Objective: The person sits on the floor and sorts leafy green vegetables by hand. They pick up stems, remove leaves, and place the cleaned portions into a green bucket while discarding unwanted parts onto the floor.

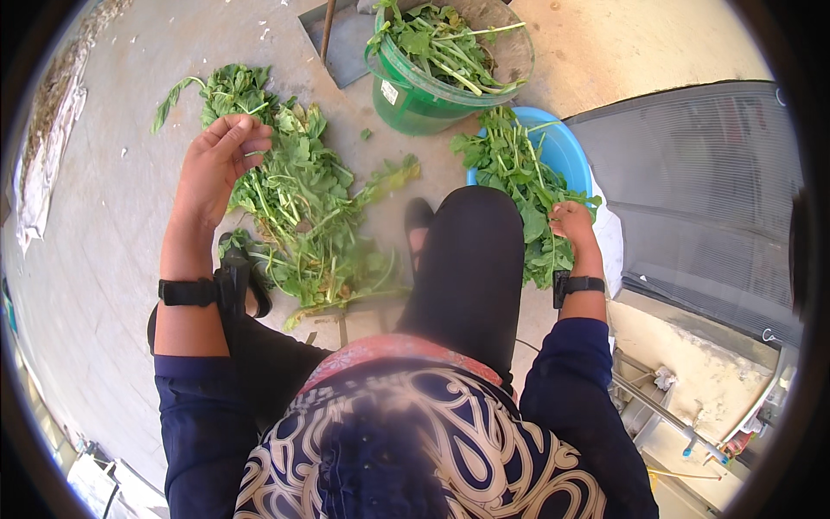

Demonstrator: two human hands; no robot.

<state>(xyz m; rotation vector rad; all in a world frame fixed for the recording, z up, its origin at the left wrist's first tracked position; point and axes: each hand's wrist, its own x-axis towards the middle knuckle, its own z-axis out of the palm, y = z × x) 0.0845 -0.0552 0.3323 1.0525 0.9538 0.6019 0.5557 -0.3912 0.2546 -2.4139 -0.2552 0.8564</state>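
Observation:
My left hand (227,144) is raised over a heap of leafy greens (305,194) on the concrete floor. Its fingers are loosely curled and a little apart, with nothing visible in them. At the right, my right hand (573,222) has its fingers closed at the edge of a bunch of leafy greens (512,162); its grip is partly hidden by leaves. That bunch hangs over the rim of a light-blue plastic basin (570,146), beside my knee. Between the heap and the basin, a yellowing leaf (397,180) looks blurred.
A green plastic bucket (415,107) holding stalks and leaves stands ahead. Behind it lies a metal dustpan (350,48) with a rod-like handle. A grey mesh screen (700,194) leans at the right, above a metal rack (668,402). My sandalled feet flank the heap.

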